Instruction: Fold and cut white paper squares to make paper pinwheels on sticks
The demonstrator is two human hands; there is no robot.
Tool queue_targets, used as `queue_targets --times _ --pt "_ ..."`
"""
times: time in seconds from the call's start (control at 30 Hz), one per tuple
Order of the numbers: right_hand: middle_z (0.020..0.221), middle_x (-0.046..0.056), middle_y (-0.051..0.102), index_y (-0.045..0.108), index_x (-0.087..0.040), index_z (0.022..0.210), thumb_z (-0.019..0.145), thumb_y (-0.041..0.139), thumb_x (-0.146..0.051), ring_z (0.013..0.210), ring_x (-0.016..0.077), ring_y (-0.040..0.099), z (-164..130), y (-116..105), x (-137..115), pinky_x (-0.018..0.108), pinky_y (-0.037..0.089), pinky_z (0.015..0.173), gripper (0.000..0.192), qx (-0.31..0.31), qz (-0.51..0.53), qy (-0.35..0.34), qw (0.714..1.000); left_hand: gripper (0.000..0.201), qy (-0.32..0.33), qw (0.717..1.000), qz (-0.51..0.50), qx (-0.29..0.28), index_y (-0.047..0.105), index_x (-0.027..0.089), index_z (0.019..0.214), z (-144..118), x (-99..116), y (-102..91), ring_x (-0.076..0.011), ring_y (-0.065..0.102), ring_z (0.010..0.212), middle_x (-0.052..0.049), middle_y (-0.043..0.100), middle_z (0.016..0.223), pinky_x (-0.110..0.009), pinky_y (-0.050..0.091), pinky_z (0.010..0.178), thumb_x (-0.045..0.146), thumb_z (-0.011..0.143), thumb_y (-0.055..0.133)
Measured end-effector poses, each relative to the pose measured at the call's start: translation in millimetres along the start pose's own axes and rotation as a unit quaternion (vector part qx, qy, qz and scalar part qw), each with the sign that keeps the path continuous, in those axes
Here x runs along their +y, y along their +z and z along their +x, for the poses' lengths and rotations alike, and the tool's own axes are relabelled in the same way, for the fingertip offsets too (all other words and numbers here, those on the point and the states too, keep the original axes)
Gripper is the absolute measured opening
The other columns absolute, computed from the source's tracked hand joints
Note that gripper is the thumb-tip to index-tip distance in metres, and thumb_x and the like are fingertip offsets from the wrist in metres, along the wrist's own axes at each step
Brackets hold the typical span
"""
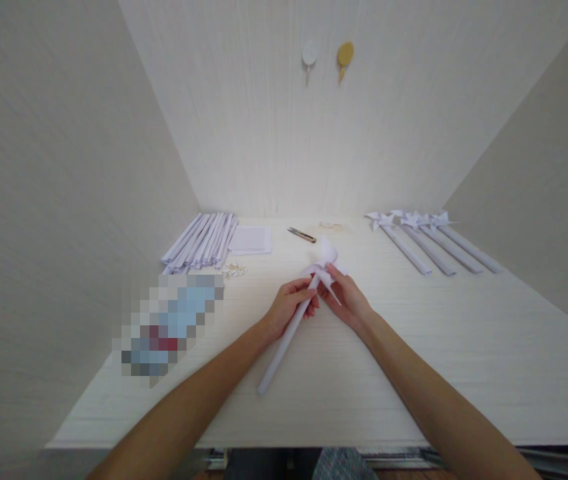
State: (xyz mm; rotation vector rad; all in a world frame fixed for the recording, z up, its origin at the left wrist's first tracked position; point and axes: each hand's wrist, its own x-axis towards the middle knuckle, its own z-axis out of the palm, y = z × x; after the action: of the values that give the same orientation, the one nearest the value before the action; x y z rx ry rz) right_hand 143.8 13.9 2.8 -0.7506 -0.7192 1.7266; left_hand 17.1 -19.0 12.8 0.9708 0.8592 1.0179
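fingers do the careful work here: my left hand [290, 308] is closed around the upper end of the white paper stick [284, 343], and i judge it should keep that end steady while my right hand [347, 298] pinches the paper blades [325, 262] lightly (a hard squeeze would probably crease them). the pinwheel sits mid-table, its stick slanting toward the near edge, blades curled and all white. finished pinwheels [431, 243] lie far right; rolled sticks [203, 241] and a small cutter [301, 234] lie farther back.
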Motion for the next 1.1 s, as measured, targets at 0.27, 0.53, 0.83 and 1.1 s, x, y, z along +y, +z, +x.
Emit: queue_targets --times 0.27,0.53,0.83,1.1 --pt "0.054 0.0 0.064 0.062 -0.015 0.06 0.054 0.076 -0.034 0.045 0.0118 0.054 -3.3 3.0 -3.4 0.024 0.044 0.042 0.025 -0.017 -0.002 0.021 1.0 0.025 -0.017 0.999 0.003 -0.029 0.056 0.013 0.074 -1.5 -2.0 -0.4 -0.0057 0.046 0.039 0.002 0.056 0.054 -0.019 0.031 0.037 0.033 0.061 0.063" --pt "0.05 0.001 0.062 0.061 -0.014 0.058 0.059 0.072 -0.032 0.04 0.0133 0.053 -4.3 2.9 -4.3 0.026 0.043 0.038 0.021 -0.044 -0.01 0.024 0.999 0.024 -0.017 0.999 0.014 -0.029 0.056 0.013 0.071 -1.7 -4.4 -0.5 -0.0057 0.047 0.04 0.001 0.056 0.055 -0.018 0.034 0.039 0.033 0.061 0.064" --pt "0.049 0.001 0.061 0.061 -0.014 0.056 0.057 0.072 -0.03 0.041 0.0138 0.053 -3.3 2.3 -3.6 0.026 0.043 0.038 0.02 -0.041 -0.01 0.021 0.999 0.024 -0.028 0.999 0.016 -0.025 0.058 0.012 0.074 -1.5 -4.2 -0.9 -0.0059 0.048 0.04 0.001 0.057 0.054 -0.018 0.033 0.038 0.032 0.061 0.064" --pt "0.05 -0.001 0.062 0.061 -0.015 0.057 0.055 0.074 -0.026 0.045 0.0106 0.052 -4.0 1.6 -4.2 0.023 0.043 0.046 0.017 -0.018 0.02 0.03 0.999 0.03 -0.016 0.999 0.037 -0.034 0.058 0.012 0.08 -1.6 -5.5 -0.2 -0.0072 0.048 0.039 0.001 0.057 0.053 -0.019 0.035 0.04 0.036 0.062 0.063"
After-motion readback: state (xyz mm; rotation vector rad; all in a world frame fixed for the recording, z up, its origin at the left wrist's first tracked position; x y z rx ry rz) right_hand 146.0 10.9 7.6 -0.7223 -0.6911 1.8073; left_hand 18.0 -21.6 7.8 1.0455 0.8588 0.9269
